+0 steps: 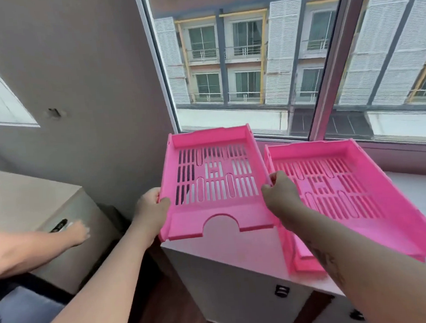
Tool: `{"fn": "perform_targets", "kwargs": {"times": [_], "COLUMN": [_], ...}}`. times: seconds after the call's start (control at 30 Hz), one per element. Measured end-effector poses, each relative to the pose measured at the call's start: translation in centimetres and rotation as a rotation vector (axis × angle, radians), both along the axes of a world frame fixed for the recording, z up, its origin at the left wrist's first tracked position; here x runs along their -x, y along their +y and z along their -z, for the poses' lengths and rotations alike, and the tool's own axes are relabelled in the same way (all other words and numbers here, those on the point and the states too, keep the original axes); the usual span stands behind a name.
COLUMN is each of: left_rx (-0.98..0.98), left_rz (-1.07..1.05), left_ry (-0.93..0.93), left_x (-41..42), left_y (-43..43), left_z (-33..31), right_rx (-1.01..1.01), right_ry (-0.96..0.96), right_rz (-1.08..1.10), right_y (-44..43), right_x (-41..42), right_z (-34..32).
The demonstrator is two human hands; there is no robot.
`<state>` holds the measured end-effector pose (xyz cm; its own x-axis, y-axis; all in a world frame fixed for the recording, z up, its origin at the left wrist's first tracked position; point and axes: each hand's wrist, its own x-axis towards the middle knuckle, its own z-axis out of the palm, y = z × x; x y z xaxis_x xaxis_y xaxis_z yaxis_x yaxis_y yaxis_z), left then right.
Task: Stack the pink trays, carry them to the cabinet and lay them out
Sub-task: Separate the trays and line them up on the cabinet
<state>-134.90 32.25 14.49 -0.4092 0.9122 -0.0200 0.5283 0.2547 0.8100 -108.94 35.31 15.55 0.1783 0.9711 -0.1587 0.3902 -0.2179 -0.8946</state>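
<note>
The person is holding one pink tray (214, 179) by its two long sides at the left end of the white cabinet (229, 268), under the window (275, 56). The left hand (152, 211) is gripping the tray's left edge, thumb lying on top of the rim and fingers tucked beneath. The right hand (279, 194) is pinching the right edge, fingers curled over the rim. The tray's notched near end is jutting out past the cabinet's front edge; whether its far end is resting on the top I cannot tell. Just to its right, a stack (355, 194) of pink trays is sitting on the cabinet top, tilted, with its near end hanging over the front. Off to the left, another person's arm (36, 246) is reaching toward a beige box (25, 197), apart from the trays.
</note>
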Motion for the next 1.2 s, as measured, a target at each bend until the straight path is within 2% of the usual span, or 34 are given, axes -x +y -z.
{"fn": "perform_targets", "kwargs": {"times": [0.23,0.5,0.67,0.83,1.0,1.2], "left_rx": [0.051,0.119,0.15,0.021,-0.079,0.035], "left_rz": [-0.053,-0.032,0.008,0.025,0.165,0.348], "left_ry": [-0.063,-0.133,-0.114,0.027,0.068,-0.038], "left_x": [2.0,2.3,3.4,2.3,-4.0,-15.0], "left_y": [0.7,1.7,2.0,4.0,5.8,6.4], "left_z": [4.9,9.1,8.2,2.7,-0.5,0.0], "right_rx": [0.137,0.178,0.102,-0.145,-0.294,-0.15], "right_ry": [-0.065,-0.228,-0.297,-0.357,-0.479,-0.676], "right_rz": [-0.014,-0.036,-0.132,-0.228,-0.185,0.068], "right_y": [0.6,1.5,1.7,3.2,3.8,3.4], "right_x": [3.0,3.4,3.7,3.8,-2.0,-15.0], "right_z": [4.7,7.5,6.5,1.7,-1.5,-1.3]}}
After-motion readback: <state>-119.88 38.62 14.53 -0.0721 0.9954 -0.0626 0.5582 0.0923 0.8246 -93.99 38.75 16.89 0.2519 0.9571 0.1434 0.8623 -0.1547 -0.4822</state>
